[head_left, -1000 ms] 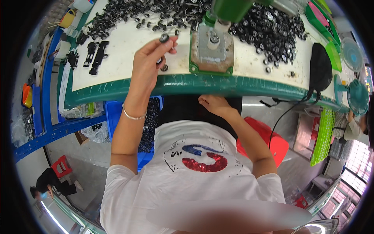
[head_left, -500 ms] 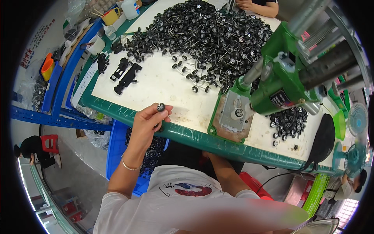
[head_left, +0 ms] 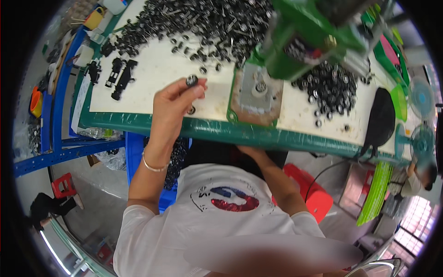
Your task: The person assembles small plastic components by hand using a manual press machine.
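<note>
My left hand (head_left: pixel 177 99) is closed, thumb against fingers, on a toy-car wheel axle. One black wheel (head_left: pixel 191 81) with a silver hub tops the fingers, and a second black wheel (head_left: pixel 191 110) shows below them; the rod between is hidden by the hand. Right of this hand lies the press's base plate (head_left: pixel 255 110), where another wheel (head_left: pixel 260 87) sits in a round white holder. Over the plate's right side stands the green hand press (head_left: pixel 300 41). My right hand (head_left: pixel 247 150) is below the table's front edge, its fingers hidden.
A large heap of wheel axles (head_left: pixel 203 27) covers the back of the table. Loose wheels (head_left: pixel 330 87) are piled right of the press. Black toy-car chassis (head_left: pixel 123 81) lie at left. A black fan-shaped pad (head_left: pixel 380 120) is at right; a blue bin (head_left: pixel 134 157) stands below the edge.
The view has shifted, so the table and press appear higher and further left. My left hand, still gripping the axle, is further over the table and nearer the base plate.
</note>
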A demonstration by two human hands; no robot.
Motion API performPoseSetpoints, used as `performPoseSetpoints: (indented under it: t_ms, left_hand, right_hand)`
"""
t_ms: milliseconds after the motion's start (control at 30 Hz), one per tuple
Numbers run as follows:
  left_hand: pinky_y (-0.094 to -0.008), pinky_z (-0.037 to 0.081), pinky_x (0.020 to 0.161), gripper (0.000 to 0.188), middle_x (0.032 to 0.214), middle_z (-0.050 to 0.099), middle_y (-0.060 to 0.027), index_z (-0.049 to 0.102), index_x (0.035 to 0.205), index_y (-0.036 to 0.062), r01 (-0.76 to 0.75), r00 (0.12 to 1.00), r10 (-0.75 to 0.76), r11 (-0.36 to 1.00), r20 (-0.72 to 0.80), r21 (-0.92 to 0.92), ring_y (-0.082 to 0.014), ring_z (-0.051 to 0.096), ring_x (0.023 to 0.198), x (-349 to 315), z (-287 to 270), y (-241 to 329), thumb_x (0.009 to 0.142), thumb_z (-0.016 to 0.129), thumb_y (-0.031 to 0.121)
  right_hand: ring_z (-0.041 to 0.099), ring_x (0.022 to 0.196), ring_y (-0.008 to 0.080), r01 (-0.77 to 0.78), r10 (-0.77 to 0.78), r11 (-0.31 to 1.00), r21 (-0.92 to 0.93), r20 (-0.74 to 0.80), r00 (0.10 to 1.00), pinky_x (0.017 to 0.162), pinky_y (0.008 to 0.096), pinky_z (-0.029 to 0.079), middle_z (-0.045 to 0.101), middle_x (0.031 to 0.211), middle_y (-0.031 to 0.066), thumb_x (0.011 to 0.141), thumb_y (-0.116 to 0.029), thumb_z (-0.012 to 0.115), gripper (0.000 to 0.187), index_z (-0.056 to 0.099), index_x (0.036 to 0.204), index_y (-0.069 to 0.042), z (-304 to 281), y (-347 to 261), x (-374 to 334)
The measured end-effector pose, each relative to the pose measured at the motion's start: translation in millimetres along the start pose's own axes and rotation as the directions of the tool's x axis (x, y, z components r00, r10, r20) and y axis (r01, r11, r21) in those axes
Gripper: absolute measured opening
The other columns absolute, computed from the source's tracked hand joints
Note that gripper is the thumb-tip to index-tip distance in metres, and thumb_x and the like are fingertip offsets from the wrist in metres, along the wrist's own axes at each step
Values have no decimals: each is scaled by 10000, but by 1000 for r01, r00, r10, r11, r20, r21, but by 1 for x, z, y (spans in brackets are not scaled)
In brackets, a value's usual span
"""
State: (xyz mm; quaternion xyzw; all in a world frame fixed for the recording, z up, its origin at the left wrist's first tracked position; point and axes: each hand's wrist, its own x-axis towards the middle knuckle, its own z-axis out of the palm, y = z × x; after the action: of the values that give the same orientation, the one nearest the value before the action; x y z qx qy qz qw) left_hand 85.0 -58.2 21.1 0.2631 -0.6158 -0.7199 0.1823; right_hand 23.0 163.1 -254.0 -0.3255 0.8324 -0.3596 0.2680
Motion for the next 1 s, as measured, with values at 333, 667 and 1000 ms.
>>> performPoseSetpoints:
  t_ms: [333, 667, 1000]
  left_hand:
    - [-213, 453, 688, 176, 918, 702, -59, 704, 998, -16, -213, 944, 184, 974, 274, 79, -74, 628, 832, 4, 46, -5, 833, 686, 43]
    - [-195, 407, 629, 163, 782, 675, -3, 733, 918, 15, -300, 913, 256, 949, 318, 99, -45, 544, 696, 15, 79, -1, 785, 740, 108]
    - [-222, 465, 682, 163, 789, 688, -27, 730, 941, 19, -313, 900, 279, 948, 334, 52, -70, 597, 721, 27, 88, 2, 799, 701, 93]
  right_hand:
    - [628, 1002, 280, -89, 4, 959, 270, 300, 954, 863, 363, 482, 655, 1107, 144, 901, -182, 585, 287, 623, 1151, -45, -60, -36, -88]
    - [618, 911, 152, 217, -179, 854, 473, -125, 976, 807, 284, 489, 662, 970, 73, 917, -152, 587, 248, 640, 1088, 19, -282, -187, -112]
    - [529, 507, 126, 618, -190, 568, 543, -644, 741, 463, 267, 504, 536, 707, 4, 910, -355, 617, 335, 597, 1038, -47, -387, -332, 8]
